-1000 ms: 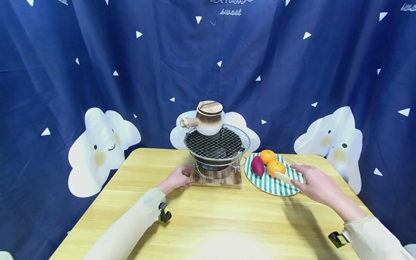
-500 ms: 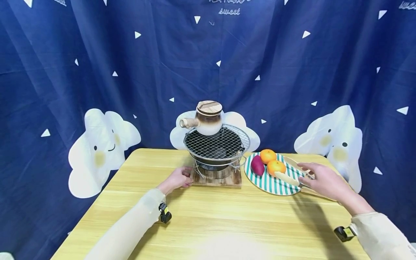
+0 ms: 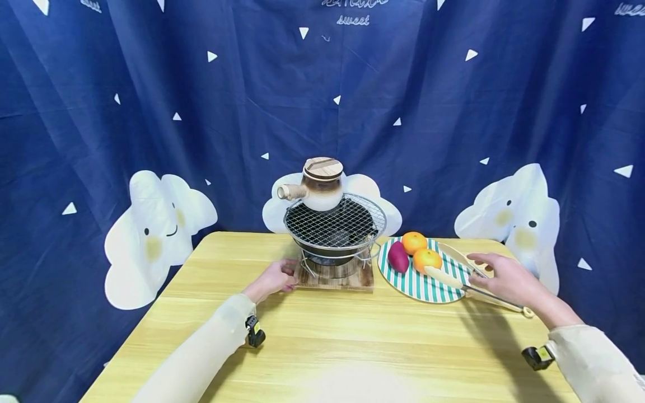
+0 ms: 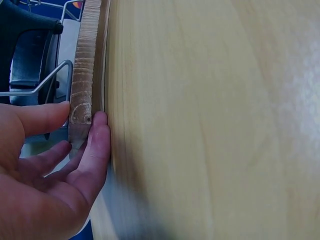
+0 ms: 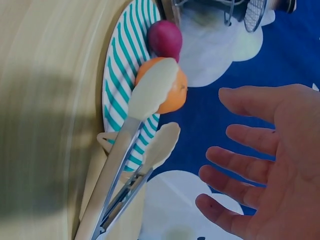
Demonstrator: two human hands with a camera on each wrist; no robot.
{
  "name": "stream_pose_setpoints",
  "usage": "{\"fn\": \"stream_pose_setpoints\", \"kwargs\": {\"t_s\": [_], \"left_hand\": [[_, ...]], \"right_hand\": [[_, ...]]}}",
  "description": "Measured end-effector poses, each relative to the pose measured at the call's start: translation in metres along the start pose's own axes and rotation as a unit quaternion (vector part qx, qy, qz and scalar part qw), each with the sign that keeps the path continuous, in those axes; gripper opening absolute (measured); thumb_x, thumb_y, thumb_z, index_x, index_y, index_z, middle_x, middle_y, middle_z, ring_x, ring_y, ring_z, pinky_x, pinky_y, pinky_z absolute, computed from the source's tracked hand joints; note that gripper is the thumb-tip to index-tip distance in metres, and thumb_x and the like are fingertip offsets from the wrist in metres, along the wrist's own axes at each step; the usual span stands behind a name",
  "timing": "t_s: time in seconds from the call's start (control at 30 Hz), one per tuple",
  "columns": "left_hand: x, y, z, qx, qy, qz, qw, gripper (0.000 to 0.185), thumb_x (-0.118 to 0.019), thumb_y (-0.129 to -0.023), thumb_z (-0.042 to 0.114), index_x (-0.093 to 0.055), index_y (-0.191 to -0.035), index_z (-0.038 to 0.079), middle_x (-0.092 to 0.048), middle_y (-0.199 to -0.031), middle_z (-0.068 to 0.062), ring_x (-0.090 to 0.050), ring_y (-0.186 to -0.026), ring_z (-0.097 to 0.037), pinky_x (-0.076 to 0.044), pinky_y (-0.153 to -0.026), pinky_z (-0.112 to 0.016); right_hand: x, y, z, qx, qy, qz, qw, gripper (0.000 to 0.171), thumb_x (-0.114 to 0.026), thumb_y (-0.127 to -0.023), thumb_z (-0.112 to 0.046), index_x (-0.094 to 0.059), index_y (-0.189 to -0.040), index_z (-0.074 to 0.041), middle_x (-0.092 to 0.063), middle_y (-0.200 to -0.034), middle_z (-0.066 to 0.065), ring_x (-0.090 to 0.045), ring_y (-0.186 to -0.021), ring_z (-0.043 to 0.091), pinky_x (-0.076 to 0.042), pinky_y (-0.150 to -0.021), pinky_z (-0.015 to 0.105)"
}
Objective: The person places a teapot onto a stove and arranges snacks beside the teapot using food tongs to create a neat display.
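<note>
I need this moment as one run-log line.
left hand: pinches wooden base; right hand: beside tongs, holding nothing; tongs: partly over striped plate; pot: on grill

Wooden board: brown-grained and straight-edged, it lies beneath the black grill; the left hand pinches its front left corner. Tongs: metal-armed with pale scalloped heads, they lie spread, heads over the striped plate, beside the right hand's loosely spread fingers.
</note>
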State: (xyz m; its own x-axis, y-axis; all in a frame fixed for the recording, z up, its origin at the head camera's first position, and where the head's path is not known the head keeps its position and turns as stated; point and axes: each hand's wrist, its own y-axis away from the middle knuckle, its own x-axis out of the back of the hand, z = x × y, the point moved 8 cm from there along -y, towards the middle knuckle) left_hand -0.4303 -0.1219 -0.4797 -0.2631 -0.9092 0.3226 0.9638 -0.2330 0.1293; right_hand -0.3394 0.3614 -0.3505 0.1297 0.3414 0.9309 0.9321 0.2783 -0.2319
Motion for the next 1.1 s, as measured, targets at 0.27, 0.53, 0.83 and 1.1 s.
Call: {"fn": "stream_pose_setpoints", "kwargs": {"t_s": [0.27, 0.53, 0.83, 1.1], "left_hand": [[-0.001, -0.001, 0.0, 0.004, 0.005, -0.001, 1.0, 0.064, -0.064, -0.082, -0.008, -0.045, -0.143, -0.007, -0.061, -0.111, -0.024, -0.067, -0.078, -0.023, -0.063, -0.072, -0.036], [-0.001, -0.001, -0.001, 0.007, 0.007, -0.001, 0.9999, 0.064, -0.064, -0.084, -0.008, -0.043, -0.145, -0.007, -0.061, -0.112, -0.025, -0.067, -0.078, -0.023, -0.063, -0.073, -0.037], [-0.002, 0.002, -0.001, 0.002, -0.008, 0.001, 1.0, 0.063, -0.064, -0.086, -0.007, -0.043, -0.145, -0.007, -0.06, -0.116, -0.028, -0.068, -0.08, -0.025, -0.063, -0.072, -0.036], [-0.001, 0.003, 0.0, 0.005, -0.01, 0.002, 0.9999, 0.063, -0.063, -0.087, -0.006, -0.041, -0.146, -0.006, -0.059, -0.12, -0.03, -0.069, -0.082, -0.025, -0.063, -0.073, -0.036]], "right_hand": [[-0.005, -0.003, 0.014, -0.009, -0.003, -0.009, 1.0, 0.061, -0.078, -0.086, -0.029, -0.059, -0.133, 0.005, -0.061, -0.129, 0.032, -0.064, -0.105, 0.05, -0.055, -0.083, 0.06], [-0.015, -0.004, 0.03, -0.017, -0.012, -0.027, 0.999, 0.07, -0.079, -0.085, -0.034, -0.056, -0.135, 0.008, -0.057, -0.133, 0.035, -0.059, -0.111, 0.056, -0.051, -0.089, 0.065], [-0.026, -0.002, 0.044, -0.011, -0.026, -0.033, 0.999, 0.078, -0.082, -0.082, -0.034, -0.051, -0.139, 0.01, -0.053, -0.137, 0.037, -0.053, -0.119, 0.058, -0.047, -0.095, 0.068], [-0.04, -0.001, 0.06, -0.028, -0.04, -0.049, 0.998, 0.095, -0.084, -0.078, -0.04, -0.041, -0.147, 0.01, -0.043, -0.144, 0.039, -0.04, -0.13, 0.06, -0.036, -0.105, 0.071]]}}
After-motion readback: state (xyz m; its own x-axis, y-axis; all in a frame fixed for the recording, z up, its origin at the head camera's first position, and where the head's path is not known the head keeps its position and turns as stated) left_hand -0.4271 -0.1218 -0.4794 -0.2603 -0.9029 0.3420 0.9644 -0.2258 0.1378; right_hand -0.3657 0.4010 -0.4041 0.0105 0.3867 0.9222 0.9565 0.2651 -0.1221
